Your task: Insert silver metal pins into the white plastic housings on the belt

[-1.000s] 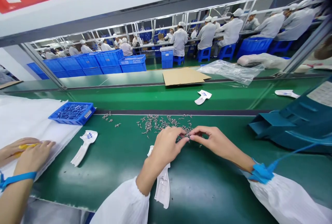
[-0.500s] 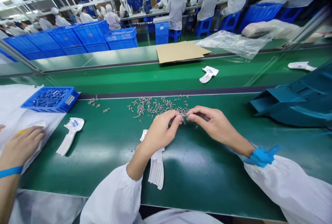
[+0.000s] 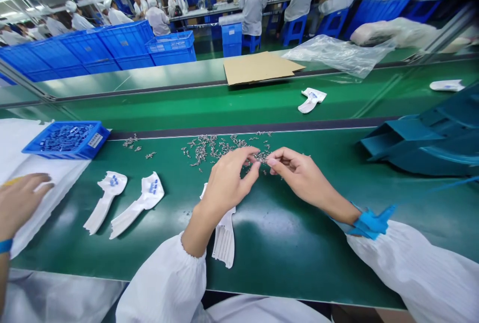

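My left hand [image 3: 227,182] and my right hand [image 3: 297,173] meet fingertip to fingertip over a scatter of small silver metal parts [image 3: 215,147] on the green mat [image 3: 284,243]. Both hands pinch tiny pieces from that scatter; the pieces are too small to name. A white plastic part [image 3: 223,238] lies flat on the mat under my left wrist. My right wrist carries a blue strap [image 3: 368,223] with a cord.
Two white plastic parts [image 3: 103,203] [image 3: 138,204] lie at the left. A blue tray [image 3: 67,139] of small parts sits on white sheeting. A co-worker's hand [image 3: 18,203] rests at the far left. A teal bin [image 3: 426,136] stands on the right. The conveyor belt [image 3: 224,108] carries white pieces and cardboard [image 3: 260,67].
A second white plastic part has appeared beside the first at the left. The co-worker's hand drew back leftward. My hands stay pinched together over the silver parts; the view has tilted down.
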The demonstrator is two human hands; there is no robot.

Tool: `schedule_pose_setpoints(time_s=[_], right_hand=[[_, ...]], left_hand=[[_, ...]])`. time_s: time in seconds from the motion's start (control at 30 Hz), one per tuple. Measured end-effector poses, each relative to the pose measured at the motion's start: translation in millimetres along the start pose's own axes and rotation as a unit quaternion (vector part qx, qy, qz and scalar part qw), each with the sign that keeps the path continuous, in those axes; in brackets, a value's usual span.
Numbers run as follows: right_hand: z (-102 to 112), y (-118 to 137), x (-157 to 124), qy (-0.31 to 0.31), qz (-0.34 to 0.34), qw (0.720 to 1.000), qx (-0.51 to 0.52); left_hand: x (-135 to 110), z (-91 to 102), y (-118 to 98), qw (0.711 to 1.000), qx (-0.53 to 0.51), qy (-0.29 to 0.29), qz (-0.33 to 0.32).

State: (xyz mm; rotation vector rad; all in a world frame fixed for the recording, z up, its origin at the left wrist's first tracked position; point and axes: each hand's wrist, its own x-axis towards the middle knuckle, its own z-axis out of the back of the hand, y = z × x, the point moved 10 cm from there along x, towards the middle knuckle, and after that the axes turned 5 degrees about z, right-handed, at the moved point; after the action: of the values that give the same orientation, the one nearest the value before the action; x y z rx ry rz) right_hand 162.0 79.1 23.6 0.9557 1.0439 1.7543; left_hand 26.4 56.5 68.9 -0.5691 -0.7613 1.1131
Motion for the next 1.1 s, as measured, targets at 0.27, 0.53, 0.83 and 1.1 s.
schedule_pose_setpoints(time_s=[0.27,0.53,0.83,1.1], right_hand=[[-2.2,4.4,-3.8,-0.011,0.024,0.999,0.03],[11.4,21.1,-10.0,-0.059,0.083,0.992,-0.069],[-3.1,22.5,-7.5,-0.045,0.046,0.983,0.17],[2.5,35.3,-19.2,-0.07,0.129,0.987,0.072]], left_hand=[[1.0,-0.9,5.0,1.0,-0.008,0.011,0.018],[3.0,-13.9,18.8,0.976,-0.195,0.057,0.084],[0.9,-16.7,12.5,0.971,-0.217,0.058,0.085],[-1.2,-27.9,17.5,0.954,-0.254,0.085,0.134]])
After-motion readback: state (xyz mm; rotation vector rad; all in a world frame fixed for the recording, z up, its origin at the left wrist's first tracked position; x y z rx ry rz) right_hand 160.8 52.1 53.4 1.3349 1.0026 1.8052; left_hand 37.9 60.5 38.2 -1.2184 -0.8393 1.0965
